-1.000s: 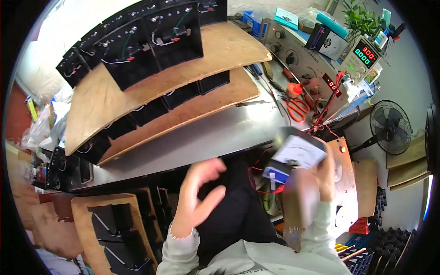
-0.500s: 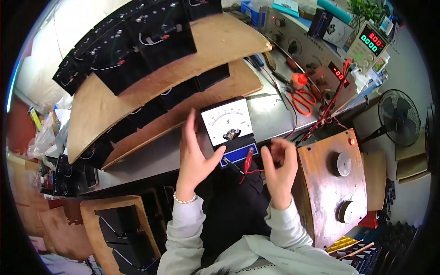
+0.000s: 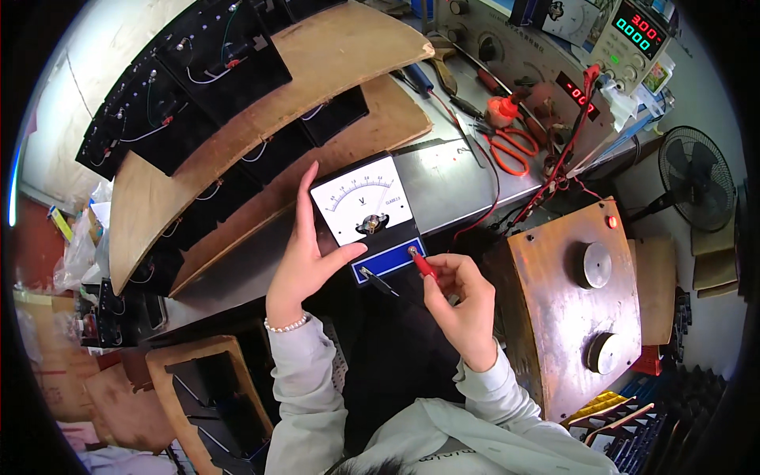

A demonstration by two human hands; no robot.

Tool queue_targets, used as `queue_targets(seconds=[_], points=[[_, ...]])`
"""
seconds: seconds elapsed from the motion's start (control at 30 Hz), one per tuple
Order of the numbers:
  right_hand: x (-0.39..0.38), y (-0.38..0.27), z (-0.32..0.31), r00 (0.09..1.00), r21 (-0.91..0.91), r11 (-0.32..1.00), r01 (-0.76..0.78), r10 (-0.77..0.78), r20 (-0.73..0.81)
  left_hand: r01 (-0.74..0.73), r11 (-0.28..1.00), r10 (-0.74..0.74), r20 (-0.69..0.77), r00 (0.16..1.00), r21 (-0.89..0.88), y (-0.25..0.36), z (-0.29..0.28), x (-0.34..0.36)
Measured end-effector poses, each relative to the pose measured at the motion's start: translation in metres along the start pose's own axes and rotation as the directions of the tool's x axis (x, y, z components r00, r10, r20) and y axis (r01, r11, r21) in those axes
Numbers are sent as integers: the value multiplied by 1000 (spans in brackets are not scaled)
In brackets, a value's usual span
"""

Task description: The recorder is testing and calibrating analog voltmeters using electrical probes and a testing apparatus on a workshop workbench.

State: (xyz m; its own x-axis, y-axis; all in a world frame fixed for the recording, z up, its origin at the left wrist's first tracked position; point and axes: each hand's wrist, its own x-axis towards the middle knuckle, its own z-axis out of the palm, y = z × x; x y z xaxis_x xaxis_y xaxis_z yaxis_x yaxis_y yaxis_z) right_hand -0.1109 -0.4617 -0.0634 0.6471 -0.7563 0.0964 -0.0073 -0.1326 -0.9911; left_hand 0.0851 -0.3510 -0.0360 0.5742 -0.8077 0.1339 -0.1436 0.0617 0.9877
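Analog voltmeter (image 3: 362, 190) is at the near edge of the table (image 3: 453, 186), face up and rotated a bit, lower end over the person's lap. Can't tell if its back touches the table.

Left hand (image 3: 305, 261): thumb and fingers spread wide, holding the meter by its left side, thumb on the front near the lower left corner of the dial. Right hand (image 3: 465, 305): narrow pinch on the red alligator clip (image 3: 425, 267), whose nose is at the right terminal of the blue strip (image 3: 389, 260) below the dial. Black alligator clip (image 3: 380, 282) is at the left terminal, no fingers on it.

Behind the meter, to the left: two curved wooden boards (image 3: 360, 39), one above the other, carrying rows of black housings (image 3: 233, 75) with white wires. Right rear of table: orange-handled scissors (image 3: 516, 150), red-orange bottle (image 3: 501, 112) just beside them, power supply (image 3: 633, 41) with lit red and green digits. Right of the right hand: brown box (image 3: 546, 285), two round metal knobs (image 3: 594, 265), red lamp (image 3: 612, 222) lit. Black fan (image 3: 697, 178) beyond it.
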Motion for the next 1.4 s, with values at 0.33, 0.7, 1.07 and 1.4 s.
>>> queue_targets(seconds=[0.33,0.7,1.07,1.4], points=[[-3,6,-16,997,-75,994,75,-73,29,-83,981,87,-19,996,176,-7,1,-6],[4,0,-19,998,-148,986,70,-69,14,-78,993,81,-31,996,93,1,19,-1],[7,18,-32,956,-230,928,293,-292,36,-105,922,142,-76,987,372,-24,15,-17],[-41,-13,-2,979,-320,939,127,-66,194,6,781,429,-544,722,624,-3,38,-81]])
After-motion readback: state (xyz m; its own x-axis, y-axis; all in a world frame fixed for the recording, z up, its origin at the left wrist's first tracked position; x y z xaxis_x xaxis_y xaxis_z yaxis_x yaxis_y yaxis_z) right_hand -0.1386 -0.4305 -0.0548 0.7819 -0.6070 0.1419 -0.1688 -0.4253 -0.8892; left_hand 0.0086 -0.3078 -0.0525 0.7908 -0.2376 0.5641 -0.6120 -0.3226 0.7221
